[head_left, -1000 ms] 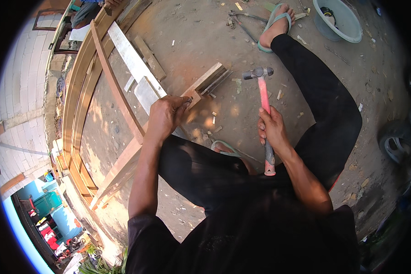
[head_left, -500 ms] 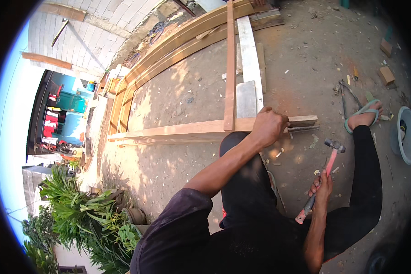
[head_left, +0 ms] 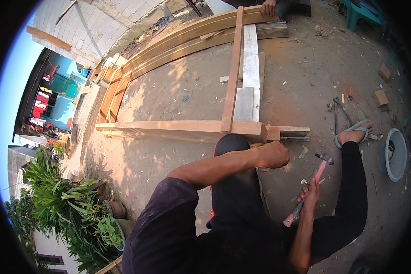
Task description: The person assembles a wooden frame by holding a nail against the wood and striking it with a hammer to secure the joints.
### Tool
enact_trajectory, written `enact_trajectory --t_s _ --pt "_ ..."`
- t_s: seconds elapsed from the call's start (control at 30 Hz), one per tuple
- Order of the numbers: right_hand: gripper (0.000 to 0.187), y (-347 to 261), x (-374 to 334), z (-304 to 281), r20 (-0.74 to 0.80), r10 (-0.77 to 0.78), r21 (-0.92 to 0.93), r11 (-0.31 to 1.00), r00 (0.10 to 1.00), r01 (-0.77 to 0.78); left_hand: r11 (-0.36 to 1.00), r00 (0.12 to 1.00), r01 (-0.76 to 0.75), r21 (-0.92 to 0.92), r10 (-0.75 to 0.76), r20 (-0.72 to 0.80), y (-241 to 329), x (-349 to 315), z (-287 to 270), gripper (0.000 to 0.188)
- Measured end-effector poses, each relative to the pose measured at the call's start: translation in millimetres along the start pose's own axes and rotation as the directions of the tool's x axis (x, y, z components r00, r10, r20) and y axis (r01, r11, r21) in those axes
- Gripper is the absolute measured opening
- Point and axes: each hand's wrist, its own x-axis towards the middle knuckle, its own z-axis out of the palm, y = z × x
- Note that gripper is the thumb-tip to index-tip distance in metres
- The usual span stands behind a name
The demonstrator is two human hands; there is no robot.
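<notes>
My right hand (head_left: 309, 195) is wrapped round the handle of a hammer (head_left: 321, 171) with a pink shaft, dark grip and metal head. The head points away from me, above the ground. My left hand (head_left: 275, 155) is closed in a fist just on the near side of the end of a long wooden beam (head_left: 182, 128); what its fingers hold, if anything, is hidden. The beam is one side of a large wooden frame and passes beside my bent left knee. A thin wooden strip (head_left: 234, 68) crosses its top near that end.
A pale board (head_left: 250, 64) and a grey metal-looking plate (head_left: 244, 104) lie beyond the beam. Another person's hand (head_left: 269, 7) rests on the frame's far end. To the right are a bucket (head_left: 394, 155), pincers-like tool (head_left: 340, 112), and wood blocks (head_left: 381, 98). Potted plants (head_left: 64, 196) stand left.
My left fist has moved off the beam's top toward me, uncovering the beam's end. The hammer stays in my right hand. The view has shifted, showing more of the other person's hand.
</notes>
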Motion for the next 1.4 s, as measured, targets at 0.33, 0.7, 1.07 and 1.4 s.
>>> enact_trajectory --t_s 0.33,0.7,1.07,1.4 --pt "0.027 -2.1 0.7 0.4 0.003 0.022 0.015 1.0 1.0 -0.022 0.343 0.765 -0.085 -0.935 -0.579 -0.282 -70.5 -47.2 -38.6 0.021" --pt "0.029 -1.0 -7.0 4.7 -0.008 0.028 0.013 1.0 1.0 -0.028 0.417 0.934 0.021 -0.909 -0.332 -0.131 -63.1 -13.5 -33.2 0.023" --pt "0.028 -6.0 -10.8 -1.7 -0.01 0.006 0.053 0.999 1.0 -0.006 0.509 0.924 0.239 -0.827 -0.381 0.032 -59.8 -9.2 -30.9 0.02" --pt "0.037 0.7 -9.1 -0.6 0.012 -0.058 0.01 0.998 0.998 0.058 0.591 0.93 0.24 -0.77 -0.367 0.009 -66.3 -6.9 -32.1 0.019"
